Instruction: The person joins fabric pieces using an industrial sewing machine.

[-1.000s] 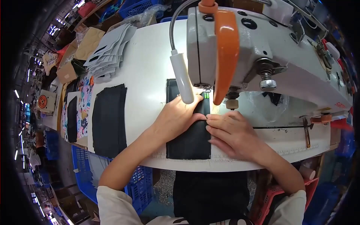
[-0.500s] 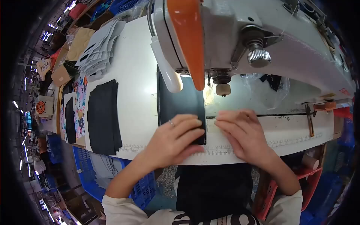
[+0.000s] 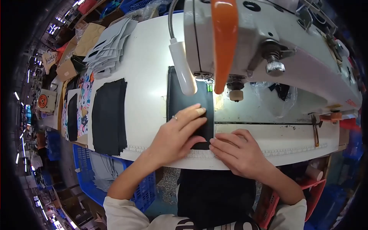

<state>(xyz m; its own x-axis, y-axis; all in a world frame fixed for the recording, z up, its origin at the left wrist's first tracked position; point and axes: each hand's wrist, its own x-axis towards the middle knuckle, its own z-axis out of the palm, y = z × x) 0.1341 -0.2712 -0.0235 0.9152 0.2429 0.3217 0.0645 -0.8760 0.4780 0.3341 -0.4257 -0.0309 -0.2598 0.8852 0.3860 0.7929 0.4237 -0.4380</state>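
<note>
A black rectangular panel (image 3: 184, 92), with stitching along its edges, lies lengthwise on the white table beneath the sewing machine head (image 3: 209, 50). My left hand (image 3: 178, 132) rests on the panel's lower part, fingers stretched out and slightly apart, a ring on one finger. At the panel's lower right edge, the fingertips of my right hand (image 3: 239, 153) touch the border; its fingers are extended, and the thumb is mostly hidden. The panel's upper end lies beside the white lamp (image 3: 183, 69) and the orange lever (image 3: 224, 46).
Left of the panel lies a stack of black pieces (image 3: 109, 117), with grey sheets (image 3: 111, 46) behind it. A ruler strip (image 3: 295, 150) runs along the table's front edge. Small snips (image 3: 316, 132) lie at right. Below are a blue basket (image 3: 86, 172) and a red basket (image 3: 310, 188).
My left hand has slid up the panel and flattened on it. My right hand has come down and left to the panel's lower right edge. The whole view has shifted slightly.
</note>
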